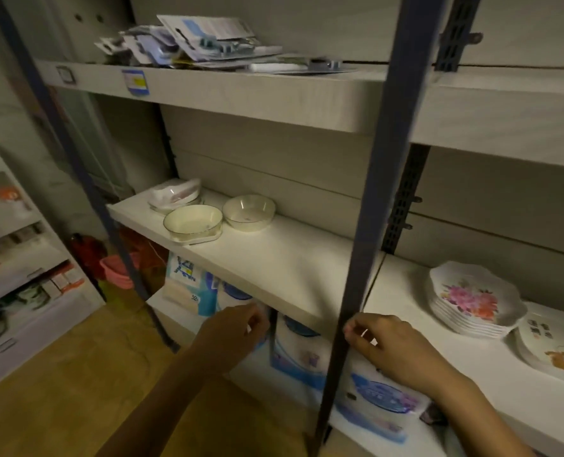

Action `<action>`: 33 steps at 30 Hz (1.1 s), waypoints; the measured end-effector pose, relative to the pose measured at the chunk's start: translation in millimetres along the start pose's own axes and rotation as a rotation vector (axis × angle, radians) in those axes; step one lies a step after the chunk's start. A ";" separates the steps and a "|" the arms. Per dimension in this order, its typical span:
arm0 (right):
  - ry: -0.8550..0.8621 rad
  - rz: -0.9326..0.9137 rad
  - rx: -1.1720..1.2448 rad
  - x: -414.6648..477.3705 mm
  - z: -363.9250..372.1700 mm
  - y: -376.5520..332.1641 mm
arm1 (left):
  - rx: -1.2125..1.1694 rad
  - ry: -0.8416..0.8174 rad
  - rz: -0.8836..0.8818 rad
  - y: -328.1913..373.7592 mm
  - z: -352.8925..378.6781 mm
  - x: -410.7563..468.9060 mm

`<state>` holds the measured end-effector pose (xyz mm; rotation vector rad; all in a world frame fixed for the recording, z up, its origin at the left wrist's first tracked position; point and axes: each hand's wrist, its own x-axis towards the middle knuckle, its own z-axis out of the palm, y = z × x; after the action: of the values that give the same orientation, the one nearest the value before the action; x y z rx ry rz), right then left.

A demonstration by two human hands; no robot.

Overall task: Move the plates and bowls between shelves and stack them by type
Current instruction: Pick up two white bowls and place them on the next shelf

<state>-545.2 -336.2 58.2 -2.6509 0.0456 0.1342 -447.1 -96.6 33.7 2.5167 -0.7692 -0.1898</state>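
Observation:
On the left middle shelf (290, 275) stand a round clear bowl (249, 212), a shallow cream bowl (193, 222) on a white square plate, and a small stack of white dishes (175, 194) behind them. The right shelf (405, 311) carries a stack of flower-printed scalloped plates (471, 300) and a second stack of printed plates (551, 344) at the frame's edge. My left hand (237, 328) hovers below the left shelf's front edge, fingers loosely curled, holding nothing. My right hand (382, 341) is beside the blue upright post (373, 225), fingers curled, empty.
The top shelf (241, 94) holds a pile of blister-packed goods (191, 44). Blue-and-white packaged goods (300, 351) fill the shelf below my hands. A pink basin (119, 272) and red items sit on the floor at left. Another rack (16, 258) stands at far left.

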 end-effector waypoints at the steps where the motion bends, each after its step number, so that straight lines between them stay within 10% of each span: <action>1: 0.006 0.004 -0.001 9.0 6.8 -12.7 | 0.002 -0.006 0.001 -15.4 -6.9 0.0; 33: 0.016 0.312 0.081 362.2 93.6 -181.0 | -0.068 0.048 -0.043 -295.0 -189.4 194.7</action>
<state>-183.0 -135.6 22.9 -2.5466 0.4613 0.2091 -90.6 86.1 52.7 2.4658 -0.6788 -0.1669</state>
